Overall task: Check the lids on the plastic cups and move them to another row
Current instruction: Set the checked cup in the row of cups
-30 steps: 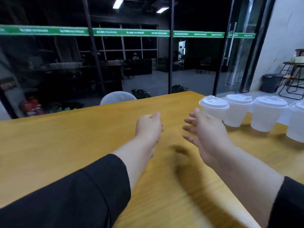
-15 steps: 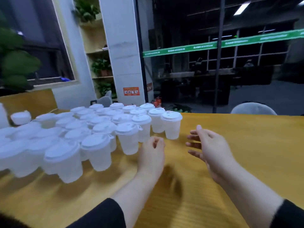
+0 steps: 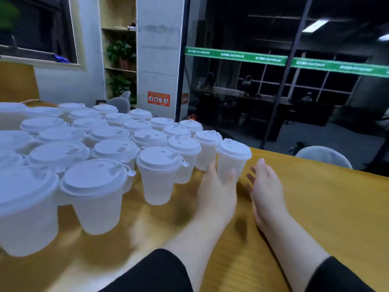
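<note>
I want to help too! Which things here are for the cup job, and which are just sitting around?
For the job:
- end cup, left hand around it
- its lid
- crowd of lidded cups
- right hand, open beside the cup
- wooden table

Just sitting around:
- grey chair
- potted plants on the shelf
- orange sign

Black sleeves (image 3: 160,270) end above bare forearms.
</note>
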Tool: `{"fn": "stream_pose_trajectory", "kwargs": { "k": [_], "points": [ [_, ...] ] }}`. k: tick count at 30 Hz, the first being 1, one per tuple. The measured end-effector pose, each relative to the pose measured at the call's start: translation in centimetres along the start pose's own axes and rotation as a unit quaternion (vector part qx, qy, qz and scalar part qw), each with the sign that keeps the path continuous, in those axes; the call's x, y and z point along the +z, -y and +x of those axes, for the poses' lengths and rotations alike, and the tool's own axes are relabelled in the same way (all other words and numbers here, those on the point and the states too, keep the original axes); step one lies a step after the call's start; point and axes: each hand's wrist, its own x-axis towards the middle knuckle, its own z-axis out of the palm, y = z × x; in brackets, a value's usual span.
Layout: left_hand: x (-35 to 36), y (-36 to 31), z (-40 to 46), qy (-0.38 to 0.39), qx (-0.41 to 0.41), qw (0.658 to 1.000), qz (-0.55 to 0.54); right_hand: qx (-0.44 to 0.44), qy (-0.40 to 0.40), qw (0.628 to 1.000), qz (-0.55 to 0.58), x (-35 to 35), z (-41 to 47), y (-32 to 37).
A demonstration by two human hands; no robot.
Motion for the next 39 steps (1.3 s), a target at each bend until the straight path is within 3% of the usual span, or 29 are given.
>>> {"fn": "stream_pose_trajectory", "kwargs": {
  "k": [5, 13, 19, 29, 33, 36, 39],
  "points": [
    [0.9, 0.9, 2.0, 0.023, 0.036, 0.999, -0.012, 0.024, 0.09, 0.994, 0.05, 1.6, 2.8, 0.3],
    [0.6, 0.5, 1.5, 0.041, 0.037, 0.995, -0.077, -0.012, 0.127, 0.992, 0.001, -0.1, 0.2, 1.2],
    [0.9, -3.2, -2.3, 0.085, -0.033, 0.985, -0.148, -0.035, 0.105, 0.994, -0.008, -5.6, -4.7, 3.1],
    [2.9, -3.7, -8.2, 0.186, -0.094, 0.966, -0.154, -0.097, 0.103, 0.978, -0.152, -15.0, -12.3, 4.7],
    [2.5, -3.2, -7.8, 0.19, -0.075, 0.97, -0.131, -0.077, 0.111, 0.978, -0.159, -17.0, -12.0, 4.2],
    [2.2, -3.0, -7.4, 0.165, -0.047, 0.976, -0.131, -0.13, 0.007, 0.98, -0.153, -17.7, -9.9, 3.9],
    [2.2, -3.2, -7.3, 0.143, -0.005, 0.983, -0.112, -0.195, 0.024, 0.949, -0.247, -17.6, -8.1, 3.5]
  ]
}}
